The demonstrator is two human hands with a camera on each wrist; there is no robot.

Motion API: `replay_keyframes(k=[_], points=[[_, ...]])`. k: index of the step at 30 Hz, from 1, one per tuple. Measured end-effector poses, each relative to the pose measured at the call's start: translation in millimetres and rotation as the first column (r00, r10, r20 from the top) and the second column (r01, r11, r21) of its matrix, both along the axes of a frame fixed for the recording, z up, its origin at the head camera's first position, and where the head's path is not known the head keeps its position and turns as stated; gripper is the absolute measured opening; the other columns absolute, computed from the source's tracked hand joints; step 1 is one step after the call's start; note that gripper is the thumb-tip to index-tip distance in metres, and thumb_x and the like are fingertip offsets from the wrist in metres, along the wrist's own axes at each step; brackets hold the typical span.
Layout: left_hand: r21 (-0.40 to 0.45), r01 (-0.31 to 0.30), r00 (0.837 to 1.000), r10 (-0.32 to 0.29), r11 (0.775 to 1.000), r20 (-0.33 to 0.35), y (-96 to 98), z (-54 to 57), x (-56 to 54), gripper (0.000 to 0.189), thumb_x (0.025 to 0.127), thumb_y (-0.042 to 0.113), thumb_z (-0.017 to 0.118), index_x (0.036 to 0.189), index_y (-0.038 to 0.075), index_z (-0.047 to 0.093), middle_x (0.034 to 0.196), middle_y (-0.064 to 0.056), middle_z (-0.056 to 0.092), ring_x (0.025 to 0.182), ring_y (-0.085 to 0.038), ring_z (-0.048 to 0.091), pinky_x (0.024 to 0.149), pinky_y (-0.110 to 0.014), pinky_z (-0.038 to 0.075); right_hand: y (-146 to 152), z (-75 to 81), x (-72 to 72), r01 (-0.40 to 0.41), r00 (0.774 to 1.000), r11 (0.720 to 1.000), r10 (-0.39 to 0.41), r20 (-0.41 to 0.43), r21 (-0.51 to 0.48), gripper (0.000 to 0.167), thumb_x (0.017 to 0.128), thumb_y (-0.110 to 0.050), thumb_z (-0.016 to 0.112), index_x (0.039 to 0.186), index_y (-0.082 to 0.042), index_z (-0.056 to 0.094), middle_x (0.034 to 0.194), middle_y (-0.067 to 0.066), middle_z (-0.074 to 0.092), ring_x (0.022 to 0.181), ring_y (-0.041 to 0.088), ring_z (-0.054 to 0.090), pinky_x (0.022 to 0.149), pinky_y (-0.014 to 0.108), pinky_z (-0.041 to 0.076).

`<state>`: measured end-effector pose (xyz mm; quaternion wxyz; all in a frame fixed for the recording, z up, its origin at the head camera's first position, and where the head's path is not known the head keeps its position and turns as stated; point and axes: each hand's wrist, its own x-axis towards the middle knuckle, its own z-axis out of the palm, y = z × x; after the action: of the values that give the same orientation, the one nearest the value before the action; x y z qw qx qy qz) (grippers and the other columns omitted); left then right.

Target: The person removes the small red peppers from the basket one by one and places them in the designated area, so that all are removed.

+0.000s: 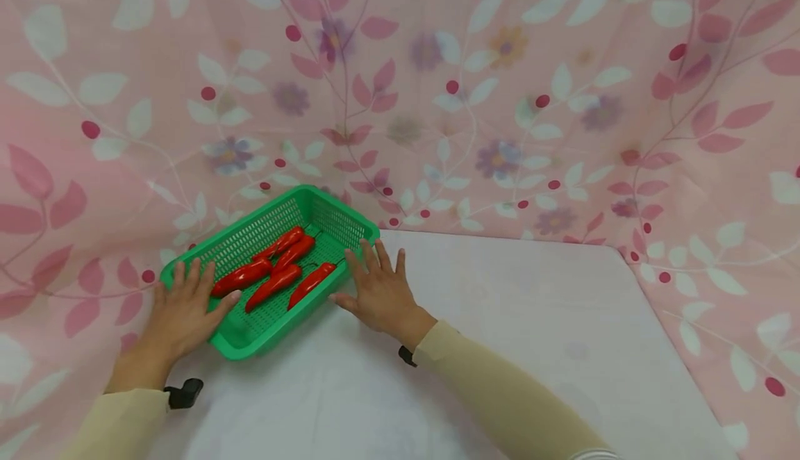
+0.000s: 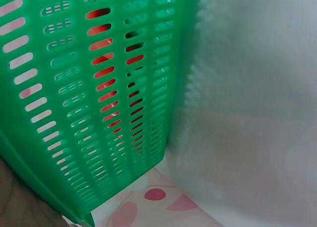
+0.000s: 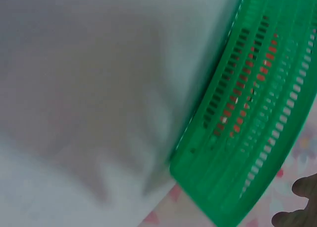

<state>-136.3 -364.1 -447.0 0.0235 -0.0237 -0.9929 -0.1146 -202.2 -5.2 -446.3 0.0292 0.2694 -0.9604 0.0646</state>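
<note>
A green plastic basket [image 1: 240,351] with slotted walls stands at an angle on the white cloth, holding several red chili peppers [image 1: 242,277]. My left hand [image 1: 182,319] lies over its near-left end, fingers straight and spread across the rim. At the right end is my right hand [image 1: 381,294], fingers spread, close to the rim; whether it touches cannot be told. Red shows through the slots of the basket wall [image 2: 171,63] in the left wrist view. From the right wrist, dark fingertips [image 3: 297,218] appear beyond the basket's side [image 3: 208,185].
White cloth [image 1: 531,314] covers the table in front and to the right. Behind and at both sides hangs a pink floral curtain [image 1: 400,99], close to the basket's far side. A black strap [image 1: 185,394] is on the left wrist.
</note>
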Motion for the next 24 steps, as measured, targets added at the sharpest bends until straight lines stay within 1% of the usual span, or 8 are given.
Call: replay_keyframes(k=[3, 6, 9, 12, 17, 19, 21, 24], points=[[-0.012, 0.016, 1.0, -0.016, 1.0, 0.024, 8.5, -2.1, 0.9, 0.095, 0.108, 0.065, 0.039, 0.164, -0.01, 0.018, 0.167, -0.042, 0.006, 0.154, -0.064, -0.01, 0.116, -0.084, -0.009, -13, -1.8, 4.0, -0.03, 0.999, 1.0, 0.03, 0.028, -0.007, 0.09, 0.101, -0.08, 0.029, 0.171, -0.024, 0.017, 0.178, 0.01, 0.013, 0.165, 0.038, 0.006, 0.127, 0.073, 0.011], [-0.04, 0.054, 0.998, -0.053, 0.998, 0.034, 31.0, -1.4, 4.2, 0.094, 0.107, 0.066, 0.039, 0.165, -0.006, 0.021, 0.168, -0.04, 0.011, 0.155, -0.063, -0.005, 0.117, -0.083, -0.008, -15, -2.1, 5.1, -0.028, 0.999, 0.999, 0.029, 0.045, -0.021, 0.089, 0.101, -0.08, 0.026, 0.171, -0.025, 0.019, 0.178, 0.01, 0.014, 0.165, 0.037, 0.006, 0.127, 0.072, 0.011], [-0.046, 0.113, 0.993, -0.112, 0.993, 0.024, 60.6, -1.0, 12.7, 0.092, 0.107, 0.066, 0.041, 0.166, -0.002, 0.024, 0.17, -0.036, 0.016, 0.158, -0.059, 0.002, 0.12, -0.081, -0.006, -9, -2.6, 4.0, -0.006, 0.997, 0.998, 0.01, 0.072, -0.059, 0.088, 0.101, -0.079, 0.027, 0.17, -0.024, 0.024, 0.177, 0.009, 0.017, 0.165, 0.037, 0.007, 0.127, 0.072, 0.011], [-0.038, 0.162, 0.987, -0.162, 0.986, 0.005, 89.4, -0.2, 23.7, 0.088, 0.107, 0.064, 0.042, 0.167, 0.001, 0.025, 0.172, -0.03, 0.017, 0.16, -0.053, 0.004, 0.123, -0.077, -0.004, 2, -3.4, 1.0, 0.016, 0.995, 0.996, -0.006, 0.101, -0.093, 0.085, 0.104, -0.076, 0.03, 0.169, -0.022, 0.027, 0.177, 0.01, 0.018, 0.165, 0.037, 0.006, 0.127, 0.073, 0.01], [-0.001, 0.23, 0.973, -0.23, 0.973, -0.002, 129.0, 3.6, 37.1, 0.084, 0.108, 0.063, 0.041, 0.167, 0.004, 0.028, 0.174, -0.022, 0.019, 0.163, -0.045, 0.007, 0.128, -0.071, 0.002, 28, -1.8, -5.2, 0.048, 0.992, 0.993, -0.035, 0.119, -0.112, 0.074, 0.11, -0.058, 0.04, 0.168, -0.013, 0.03, 0.176, 0.015, 0.019, 0.165, 0.038, 0.01, 0.126, 0.074, 0.011], [0.034, 0.253, 0.967, -0.253, 0.967, 0.012, 139.6, 6.2, 40.1, 0.082, 0.109, 0.061, 0.042, 0.167, 0.004, 0.028, 0.174, -0.02, 0.019, 0.163, -0.044, 0.008, 0.128, -0.07, 0.005, 41, -0.4, -7.6, 0.058, 0.991, 0.992, -0.043, 0.13, -0.116, 0.073, 0.109, -0.05, 0.043, 0.167, -0.008, 0.03, 0.176, 0.017, 0.02, 0.164, 0.039, 0.011, 0.126, 0.073, 0.011], [0.054, 0.261, 0.965, -0.262, 0.964, 0.021, 144.8, 10.0, 39.7, 0.081, 0.109, 0.059, 0.042, 0.166, 0.003, 0.029, 0.174, -0.021, 0.019, 0.163, -0.046, 0.01, 0.128, -0.07, 0.007, 53, 0.7, -9.8, 0.064, 0.989, 0.991, -0.047, 0.141, -0.119, 0.074, 0.108, -0.046, 0.044, 0.166, -0.003, 0.029, 0.175, 0.019, 0.019, 0.164, 0.039, 0.012, 0.127, 0.072, 0.011], [0.041, 0.243, 0.97, -0.244, 0.969, 0.014, 141.4, 17.8, 31.9, 0.079, 0.11, 0.055, 0.044, 0.164, -0.001, 0.03, 0.172, -0.025, 0.022, 0.161, -0.049, 0.014, 0.125, -0.074, 0.01, 73, 1.7, -12.8, 0.062, 0.986, 0.991, -0.042, 0.16, -0.121, 0.076, 0.107, -0.044, 0.044, 0.166, 0.001, 0.027, 0.175, 0.02, 0.019, 0.164, 0.039, 0.012, 0.127, 0.071, 0.012]])
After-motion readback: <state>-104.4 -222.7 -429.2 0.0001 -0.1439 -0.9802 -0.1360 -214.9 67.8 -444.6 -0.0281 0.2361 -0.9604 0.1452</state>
